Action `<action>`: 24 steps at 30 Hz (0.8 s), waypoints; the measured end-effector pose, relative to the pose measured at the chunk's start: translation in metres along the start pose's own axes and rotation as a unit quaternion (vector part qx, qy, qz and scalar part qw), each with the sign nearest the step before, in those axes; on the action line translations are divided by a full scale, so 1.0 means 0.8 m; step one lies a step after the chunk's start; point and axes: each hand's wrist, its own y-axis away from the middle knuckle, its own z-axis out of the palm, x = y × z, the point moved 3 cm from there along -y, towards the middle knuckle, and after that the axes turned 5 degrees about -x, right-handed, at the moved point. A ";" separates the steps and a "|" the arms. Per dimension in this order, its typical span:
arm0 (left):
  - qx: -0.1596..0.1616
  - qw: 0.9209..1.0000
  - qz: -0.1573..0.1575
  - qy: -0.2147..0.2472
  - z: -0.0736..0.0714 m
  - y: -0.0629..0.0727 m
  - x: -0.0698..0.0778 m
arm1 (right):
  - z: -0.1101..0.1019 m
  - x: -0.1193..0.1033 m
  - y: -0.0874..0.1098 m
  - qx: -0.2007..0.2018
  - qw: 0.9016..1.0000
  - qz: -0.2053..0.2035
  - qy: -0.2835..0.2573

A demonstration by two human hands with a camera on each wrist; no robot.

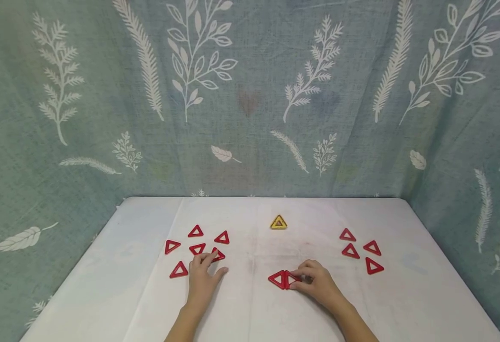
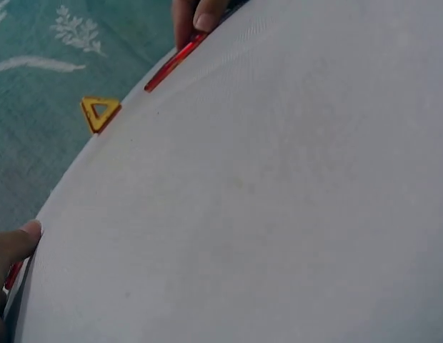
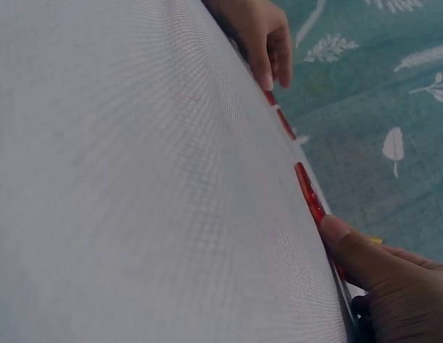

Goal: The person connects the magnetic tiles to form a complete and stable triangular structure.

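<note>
My right hand [image 1: 316, 282] pinches a red triangle frame [image 1: 290, 280] between thumb and fingers, low over the white table. Its straight edge lies right against that of a second red triangle [image 1: 277, 279], so the two make a diamond. At the left, my left hand [image 1: 203, 278] reaches over a loose group of red triangles. Its fingertips are on one red triangle [image 1: 220, 256], partly covering it, while the thumb points away to the side. Another red triangle [image 1: 197, 248] is just beyond the knuckles. In the right wrist view, the thumb [image 3: 336, 230] presses the red piece's edge.
More red triangles lie around the left hand, one of them [image 1: 178, 270] nearer me. Several others, including one red triangle [image 1: 374, 266], are spread at the right. A yellow triangle [image 1: 278, 222] lies farther back. Behind the table [image 1: 250, 313] hangs a green leaf-patterned cloth [image 1: 250, 156].
</note>
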 end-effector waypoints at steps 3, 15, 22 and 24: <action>-0.015 1.000 -0.023 0.006 0.000 -0.008 -0.005 | 0.000 0.000 0.000 0.000 1.000 0.001 0.002; 0.026 1.000 0.000 -0.001 -0.002 -0.013 -0.002 | 0.000 -0.001 -0.001 0.001 1.000 -0.001 0.004; -0.025 0.999 -0.034 -0.019 0.002 -0.014 -0.007 | -0.001 -0.002 0.000 0.005 1.000 -0.018 0.002; -0.033 0.998 -0.033 -0.031 0.002 -0.015 -0.006 | -0.001 -0.002 0.000 0.005 1.000 -0.019 0.003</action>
